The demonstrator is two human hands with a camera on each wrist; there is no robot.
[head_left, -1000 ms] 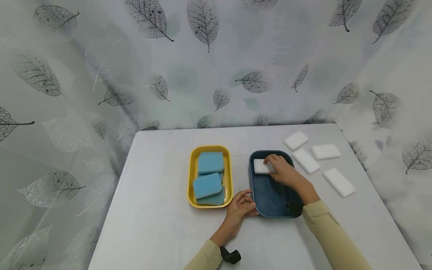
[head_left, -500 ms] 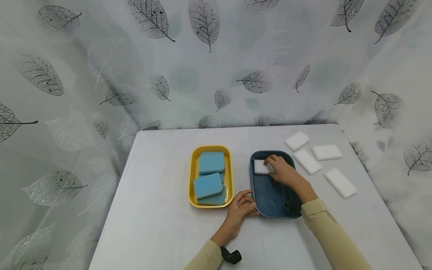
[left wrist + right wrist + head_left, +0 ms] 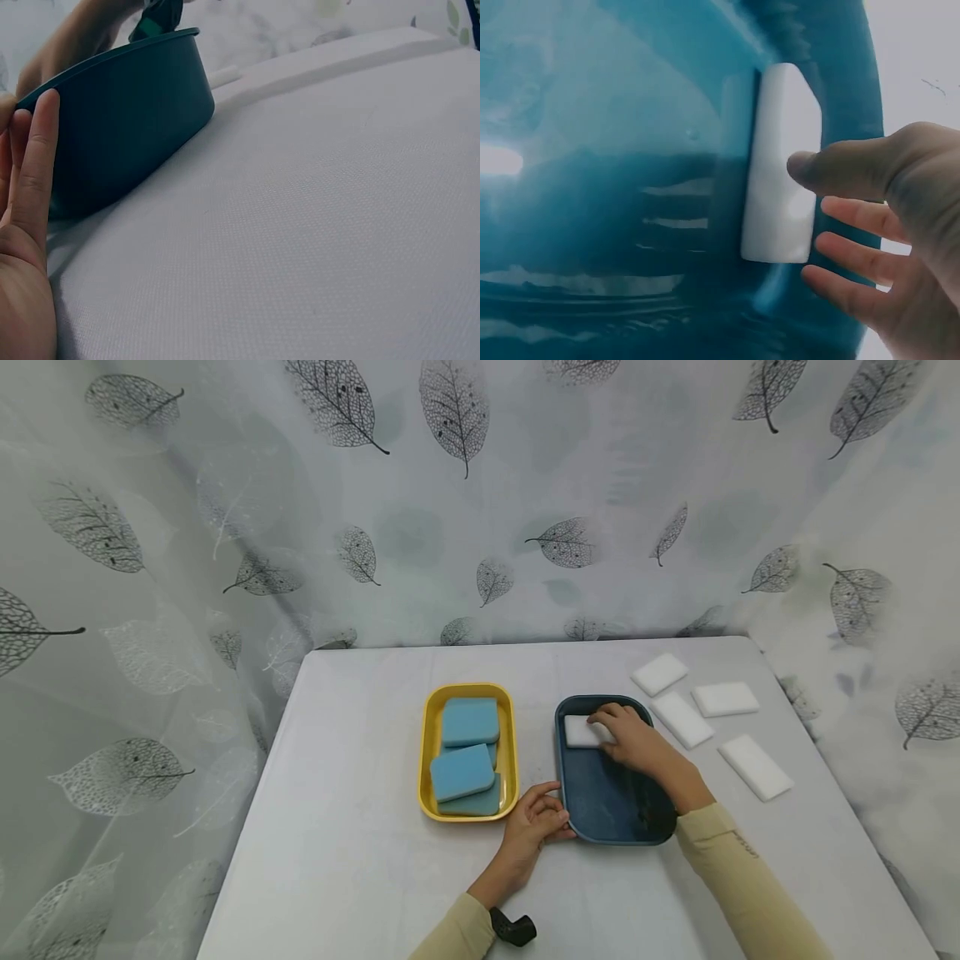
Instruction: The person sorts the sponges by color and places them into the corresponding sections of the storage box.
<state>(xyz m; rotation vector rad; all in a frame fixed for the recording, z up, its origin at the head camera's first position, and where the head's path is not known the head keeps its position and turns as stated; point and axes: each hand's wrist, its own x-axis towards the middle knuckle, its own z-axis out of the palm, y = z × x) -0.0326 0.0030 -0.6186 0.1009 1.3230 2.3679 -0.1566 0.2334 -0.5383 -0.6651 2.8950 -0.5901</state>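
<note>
A dark blue tray (image 3: pixel 611 806) stands right of the table's middle. Inside its far left corner lies a white sponge (image 3: pixel 776 202), flat on the tray floor. My right hand (image 3: pixel 630 739) reaches over it and holds it with the thumb on the near side; three fingertips show along the far side in the right wrist view, and the index finger is hidden. My left hand (image 3: pixel 528 827) touches the tray's near left wall, its straight finger (image 3: pixel 39 161) laid against the outside up to the rim. A yellow tray (image 3: pixel 423 752) with several blue sponges (image 3: pixel 461 772) stands left of the blue tray.
Several loose white sponges lie right of the blue tray, among them one at the back (image 3: pixel 660 673) and one nearer (image 3: pixel 755 767). The white table (image 3: pixel 337 827) runs back to a leaf-patterned curtain (image 3: pixel 420 543). A black wrist piece (image 3: pixel 513 928) shows at my left cuff.
My right hand has shifted very slightly to the right, and its wrist shows less dark gear over the tray's near right corner. The white sponge and the left hand stay in place.
</note>
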